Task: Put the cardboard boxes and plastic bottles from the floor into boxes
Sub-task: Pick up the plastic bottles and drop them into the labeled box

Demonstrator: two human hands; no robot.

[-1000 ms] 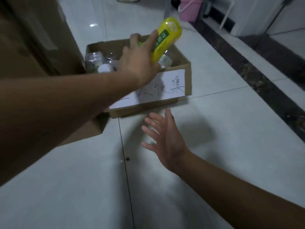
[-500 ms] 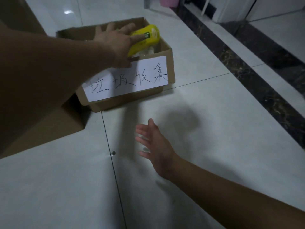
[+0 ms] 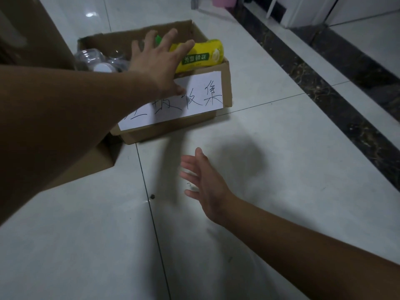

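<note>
A yellow plastic bottle (image 3: 201,56) with a green cap lies on its side inside the open cardboard box (image 3: 225,83), at the box's right end. My left hand (image 3: 159,61) hovers over the box with fingers spread and straight, its fingertips at the bottle's cap end; it holds nothing. A white paper label (image 3: 194,100) with handwriting covers the box's front wall. Clear plastic bottles (image 3: 91,58) fill the box's left part. My right hand (image 3: 204,182) hangs open above the floor in front of the box, fingers straight.
A flat piece of brown cardboard (image 3: 86,165) lies on the white tile floor (image 3: 259,191) left of the box, partly under my left arm. A tall brown box (image 3: 32,29) stands at the upper left. A dark marble strip (image 3: 324,89) runs along the right.
My left hand lowered the yellow bottle into the box, let go of it and spread its fingers. The right hand stayed open in front of the box.
</note>
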